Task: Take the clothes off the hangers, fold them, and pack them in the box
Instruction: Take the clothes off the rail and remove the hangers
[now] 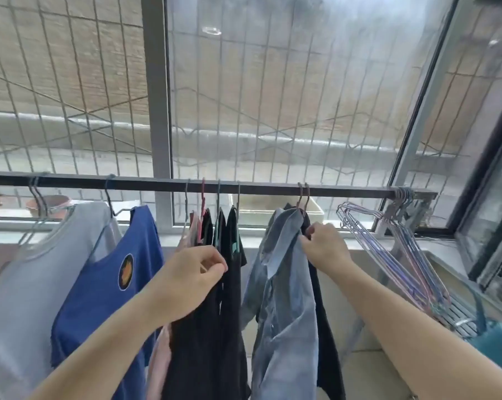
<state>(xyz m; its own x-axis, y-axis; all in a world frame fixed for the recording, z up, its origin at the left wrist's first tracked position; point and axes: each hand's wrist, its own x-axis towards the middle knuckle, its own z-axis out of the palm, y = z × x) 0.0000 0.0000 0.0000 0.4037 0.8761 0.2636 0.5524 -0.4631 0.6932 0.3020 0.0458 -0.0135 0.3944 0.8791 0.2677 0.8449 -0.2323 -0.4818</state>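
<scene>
Denim shirt [284,284]: hangs on a hanger near the right end of the rail [157,183]. Soft, limp, probably of moderate weight; best taken at collar or shoulder.
Right hand [324,249]: fingers pinched on the shirt's collar, beside the hanger neck.
Left hand [192,281]: fingers curled shut, pinching the black garments [212,327] mid-rail.
Empty hangers [394,249]: bunched at the rail's right end.

Window [301,90] filling the upper frame, metal grille [71,82] showing behind its glass. Terracotta flowerpot [49,204] sitting at left, outside on the ledge. Pale planter trough [273,210] sitting at centre. Teal object [498,346] lying at lower right, partly cut off.
</scene>
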